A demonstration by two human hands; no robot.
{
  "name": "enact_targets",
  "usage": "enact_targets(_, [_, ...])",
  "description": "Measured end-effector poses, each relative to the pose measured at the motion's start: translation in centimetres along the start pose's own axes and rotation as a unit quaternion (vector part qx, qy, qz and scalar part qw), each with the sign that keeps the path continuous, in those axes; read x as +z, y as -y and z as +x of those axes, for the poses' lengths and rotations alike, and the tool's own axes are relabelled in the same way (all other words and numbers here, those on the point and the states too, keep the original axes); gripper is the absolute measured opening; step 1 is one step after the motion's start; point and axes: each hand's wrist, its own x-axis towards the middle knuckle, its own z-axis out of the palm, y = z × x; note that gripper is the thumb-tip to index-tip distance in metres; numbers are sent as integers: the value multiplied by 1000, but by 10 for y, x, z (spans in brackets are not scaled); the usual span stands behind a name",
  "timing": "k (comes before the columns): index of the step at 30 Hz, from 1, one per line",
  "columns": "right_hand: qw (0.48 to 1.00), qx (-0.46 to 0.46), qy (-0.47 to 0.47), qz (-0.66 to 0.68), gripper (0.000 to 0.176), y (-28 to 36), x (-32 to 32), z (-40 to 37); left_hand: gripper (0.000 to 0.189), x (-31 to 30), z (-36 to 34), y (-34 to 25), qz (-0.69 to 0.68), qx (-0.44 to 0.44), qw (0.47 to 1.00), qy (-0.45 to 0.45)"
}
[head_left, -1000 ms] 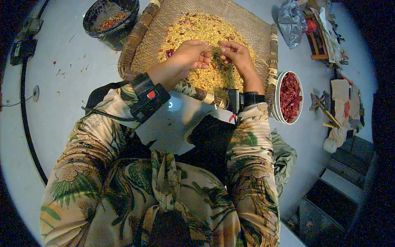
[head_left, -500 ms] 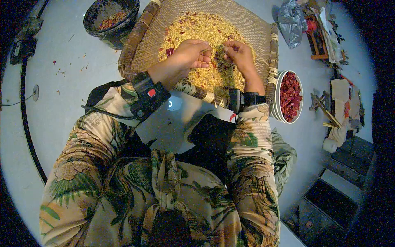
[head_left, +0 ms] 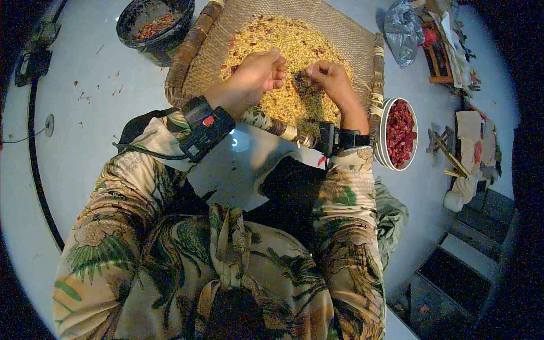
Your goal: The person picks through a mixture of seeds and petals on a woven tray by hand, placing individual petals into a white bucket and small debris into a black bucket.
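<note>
Yellow seeds mixed with red bits [head_left: 306, 42] lie spread on a woven tray [head_left: 340, 20] with a wrapped rim. Above their left part is my left hand [head_left: 262, 73], its fingers curled inward; what they hold, if anything, is hidden. My right hand [head_left: 330, 79] hovers over the right part of the seeds, thumb and forefinger pressed together. Anything between those fingertips is too small to tell. The two hands are apart, and a shadow falls on the seeds between them.
A black bucket [head_left: 156, 48] with reddish bits inside stands at the upper left. Right of the tray is a white bowl [head_left: 384, 133] of dried red pieces. A plastic bag [head_left: 402, 42] lies at the upper right. Small scraps dot the floor [head_left: 93, 136].
My left hand has shifted slightly left and up, farther from my right hand. My right hand has moved slightly down.
</note>
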Motion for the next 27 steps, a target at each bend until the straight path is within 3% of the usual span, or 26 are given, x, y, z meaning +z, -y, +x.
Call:
enact_targets(3, [988, 64, 114, -77, 19, -32, 2, -6, 19, 0, -4, -5, -1, 27, 1000, -8])
enact_targets(4, [975, 35, 181, -123, 13, -36, 3, -6, 19, -1, -3, -5, 0, 27, 1000, -9])
enact_targets(8, [943, 157, 285, -69, 12, -57, 21, -12, 17, -2, 1, -10, -36, 40, 998, -27])
enact_targets(11, [947, 120, 281, -95, 13, -71, 36, -4, 16, 2, -3, -21, -48, 52, 997, -43])
enact_targets(14, [974, 27, 185, -132, 17, -71, 41, 7, 15, 6, -10, -28, -34, 53, 996, -65])
enact_targets(17, [994, -4, 112, 10, 22, -56, 34, 6, 15, 7, -13, -30, -30, 49, 996, -67])
enact_targets(20, [991, -121, 50, -3, 25, -41, 21, 8, 16, 1, -3, -26, -64, 57, 994, -62])
enact_targets(23, [981, 47, 186, 35, 27, -18, 13, -4, 17, -4, -6, -30, -64, 69, 995, -42])
enact_targets(26, [918, 170, 334, 125, 28, -9, 29, -12, 17, -3, -8, -41, -36, 35, 997, -52])
enact_targets(27, [916, 130, 367, 99, 27, -5, 38, -12, 17, -3, -7, -44, -26, 17, 998, -62])
